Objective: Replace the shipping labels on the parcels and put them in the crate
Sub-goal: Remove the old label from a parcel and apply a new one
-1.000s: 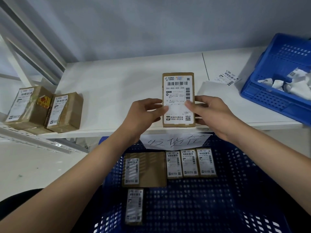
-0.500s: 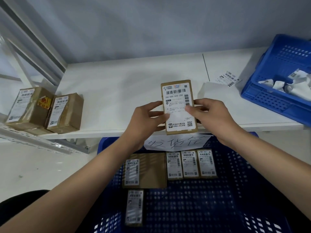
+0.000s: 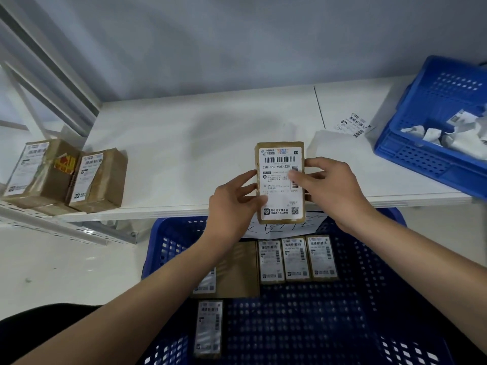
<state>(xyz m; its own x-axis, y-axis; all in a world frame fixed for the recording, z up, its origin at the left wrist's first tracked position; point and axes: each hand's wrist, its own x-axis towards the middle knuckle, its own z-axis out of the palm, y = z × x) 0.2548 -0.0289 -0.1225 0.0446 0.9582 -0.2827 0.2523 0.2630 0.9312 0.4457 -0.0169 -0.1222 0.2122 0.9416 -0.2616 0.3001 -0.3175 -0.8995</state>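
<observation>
Holding a small brown parcel above the table edge, the left hand and right hand pinch its sides, thumbs on the label. Below, a blue crate holds five labelled parcels: three narrow ones side by side, a wider one partly behind the left forearm. A second blue bin holds crumpled paper; the frame cuts it off. The label reads "350-050 V05-220"; finer print is illegible.
</observation>
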